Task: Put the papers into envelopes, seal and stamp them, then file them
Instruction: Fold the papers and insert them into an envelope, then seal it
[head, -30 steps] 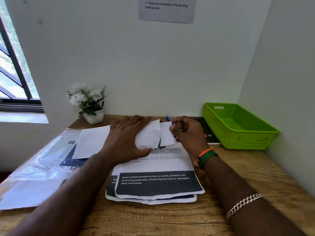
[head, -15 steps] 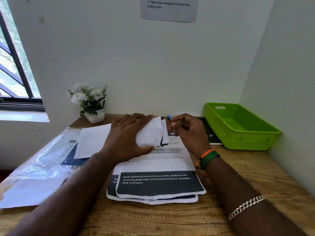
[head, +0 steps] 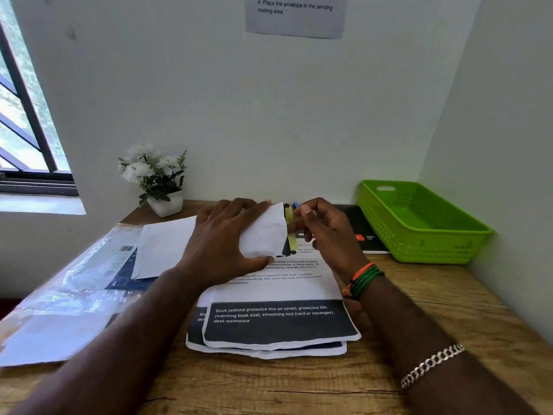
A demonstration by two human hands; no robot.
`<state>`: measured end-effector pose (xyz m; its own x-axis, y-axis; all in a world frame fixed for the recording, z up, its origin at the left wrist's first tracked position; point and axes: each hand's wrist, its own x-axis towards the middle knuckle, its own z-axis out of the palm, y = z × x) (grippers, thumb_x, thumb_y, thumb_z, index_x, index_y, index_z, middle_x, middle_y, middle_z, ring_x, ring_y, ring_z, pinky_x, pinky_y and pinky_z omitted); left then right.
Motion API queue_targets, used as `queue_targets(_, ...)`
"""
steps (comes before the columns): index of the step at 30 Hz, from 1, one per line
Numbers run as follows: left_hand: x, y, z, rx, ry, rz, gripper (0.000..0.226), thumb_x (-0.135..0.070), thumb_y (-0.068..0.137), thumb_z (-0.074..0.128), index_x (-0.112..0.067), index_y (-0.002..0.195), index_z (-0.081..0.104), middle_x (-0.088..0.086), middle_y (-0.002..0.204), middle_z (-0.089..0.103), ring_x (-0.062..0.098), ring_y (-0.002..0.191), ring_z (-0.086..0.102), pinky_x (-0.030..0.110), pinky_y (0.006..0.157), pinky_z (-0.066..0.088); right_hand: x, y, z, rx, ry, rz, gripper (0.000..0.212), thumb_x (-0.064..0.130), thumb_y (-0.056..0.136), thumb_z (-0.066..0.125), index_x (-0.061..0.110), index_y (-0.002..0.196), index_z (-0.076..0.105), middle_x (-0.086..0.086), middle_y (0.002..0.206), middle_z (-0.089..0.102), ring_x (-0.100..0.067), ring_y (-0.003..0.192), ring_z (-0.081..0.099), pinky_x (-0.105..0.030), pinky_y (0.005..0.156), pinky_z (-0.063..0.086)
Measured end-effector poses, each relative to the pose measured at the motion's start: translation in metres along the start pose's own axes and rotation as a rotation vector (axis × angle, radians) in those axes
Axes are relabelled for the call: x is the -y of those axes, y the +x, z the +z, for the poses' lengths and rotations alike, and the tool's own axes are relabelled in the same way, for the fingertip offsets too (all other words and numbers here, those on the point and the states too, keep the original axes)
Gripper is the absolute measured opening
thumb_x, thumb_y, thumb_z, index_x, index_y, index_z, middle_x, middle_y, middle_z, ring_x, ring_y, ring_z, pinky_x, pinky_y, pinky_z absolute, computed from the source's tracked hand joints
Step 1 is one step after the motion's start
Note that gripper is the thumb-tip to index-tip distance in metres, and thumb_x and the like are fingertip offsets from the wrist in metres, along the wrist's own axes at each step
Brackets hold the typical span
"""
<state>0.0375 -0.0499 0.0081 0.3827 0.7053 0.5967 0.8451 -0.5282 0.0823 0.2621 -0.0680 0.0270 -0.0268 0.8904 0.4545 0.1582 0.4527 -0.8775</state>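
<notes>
Paper (head: 264,232) now fully inside envelope (head: 289,235)

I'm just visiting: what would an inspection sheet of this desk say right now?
Surface: wooden desk, in a corner of white walls.
Job's things: white envelope held above a stack of printed sheets; a yellowish strip shows at its open end; second envelope lies to the left; green basket holds nothing visible.
Clutter: clear plastic packet, potted white flowers, black booklet.
Hands: left hand grips the envelope; right hand works at its open end with curled fingers.
Cables: nothing seen.
Surroundings: window at left, instruction notice on the wall.
</notes>
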Motion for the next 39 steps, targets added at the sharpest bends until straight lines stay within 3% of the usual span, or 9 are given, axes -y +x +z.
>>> queue_targets(2, -0.001, -0.001, 0.001, -0.007, 0.003, 0.004, 0.099, -0.08, 0.07, 0.065, -0.041, 0.155, 0.033, -0.014, 0.143, 0.047, 0.015, 0.129, 0.044, 0.043, 0.109, 0.033, -0.003, -0.002, 0.003, 0.083, -0.03, 0.015, 0.016, 0.021, 0.103, 0.052, 0.009, 0.096, 0.061, 0.013, 0.074, 0.068, 0.002, 0.062, 0.056, -0.009, 0.055, 0.039)
queue_targets(6, 0.0, -0.001, 0.002, -0.011, 0.0, 0.01, 0.097, -0.078, 0.07, 0.065, -0.042, 0.155, 0.033, -0.014, 0.142, 0.046, 0.015, 0.129, 0.045, 0.044, 0.109, 0.034, -0.008, -0.002, 0.008, 0.137, -0.031, 0.017, 0.008, 0.023, 0.1, 0.059, 0.017, 0.095, 0.061, 0.013, 0.073, 0.064, 0.001, 0.067, 0.059, -0.013, 0.059, 0.043)
queue_targets(10, 0.001, 0.001, 0.002, -0.001, -0.002, 0.008, 0.097, -0.08, 0.071, 0.063, -0.041, 0.155, 0.032, -0.012, 0.145, 0.045, 0.016, 0.13, 0.043, 0.044, 0.11, 0.031, -0.011, 0.003, 0.005, -0.091, -0.029, -0.051, 0.008, 0.021, 0.087, 0.07, 0.016, 0.086, 0.063, -0.007, 0.081, 0.075, -0.024, 0.079, 0.072, -0.044, 0.078, 0.057)
queue_targets(12, 0.0, 0.001, 0.002, -0.001, 0.0, 0.01, 0.098, -0.082, 0.072, 0.06, -0.041, 0.156, 0.031, -0.011, 0.147, 0.044, 0.017, 0.132, 0.042, 0.045, 0.111, 0.031, -0.013, 0.004, 0.004, -0.221, -0.047, -0.044, 0.014, 0.028, 0.082, 0.074, 0.019, 0.082, 0.064, -0.006, 0.083, 0.074, -0.025, 0.082, 0.072, -0.048, 0.08, 0.058)
queue_targets(15, -0.001, 0.001, 0.002, -0.01, 0.018, 0.018, 0.097, -0.083, 0.074, 0.057, -0.043, 0.157, 0.028, -0.01, 0.149, 0.041, 0.018, 0.133, 0.041, 0.047, 0.112, 0.031, -0.01, 0.006, 0.003, -0.244, -0.004, 0.1, 0.032, 0.035, 0.074, 0.084, 0.018, 0.095, 0.066, -0.001, 0.088, 0.072, -0.018, 0.079, 0.068, -0.037, 0.068, 0.057)
queue_targets(19, -0.003, 0.001, 0.004, -0.003, 0.047, 0.026, 0.093, -0.085, 0.076, 0.053, -0.046, 0.156, 0.028, -0.009, 0.151, 0.038, 0.02, 0.135, 0.039, 0.05, 0.114, 0.029, -0.007, 0.0, 0.006, -0.039, -0.028, 0.299, 0.044, 0.03, 0.077, 0.084, 0.021, 0.115, 0.064, 0.003, 0.096, 0.071, -0.011, 0.08, 0.066, -0.023, 0.056, 0.049)
queue_targets(25, -0.006, 0.001, 0.006, 0.015, 0.062, 0.037, 0.098, -0.085, 0.072, 0.056, -0.044, 0.157, 0.028, -0.006, 0.154, 0.036, 0.024, 0.138, 0.037, 0.055, 0.118, 0.025, -0.016, 0.002, 0.007, -0.063, -0.078, 0.206, 0.016, 0.006, 0.08, 0.078, 0.02, 0.082, 0.071, 0.007, 0.065, 0.067, -0.004, 0.056, 0.059, -0.024, 0.058, 0.045)
queue_targets(30, -0.011, 0.003, 0.005, -0.067, -0.016, 0.0, 0.081, -0.077, 0.069, 0.067, -0.041, 0.138, 0.045, -0.007, 0.147, 0.043, 0.023, 0.133, 0.042, 0.055, 0.115, 0.028, -0.013, 0.0, 0.011, -0.118, -0.124, 0.072, 0.014, 0.009, 0.079, 0.08, 0.011, 0.087, 0.068, 0.004, 0.068, 0.064, 0.0, 0.056, 0.058, -0.017, 0.057, 0.048)
queue_targets(39, -0.012, 0.005, 0.005, -0.127, 0.008, 0.017, 0.067, -0.073, 0.07, 0.071, -0.039, 0.125, 0.054, -0.001, 0.145, 0.045, 0.027, 0.132, 0.043, 0.056, 0.116, 0.025, -0.008, -0.003, 0.015, -0.097, 0.013, 0.102, 0.008, 0.014, 0.087, 0.075, 0.014, 0.084, 0.067, -0.008, 0.081, 0.069, -0.014, 0.07, 0.065, -0.036, 0.063, 0.059)
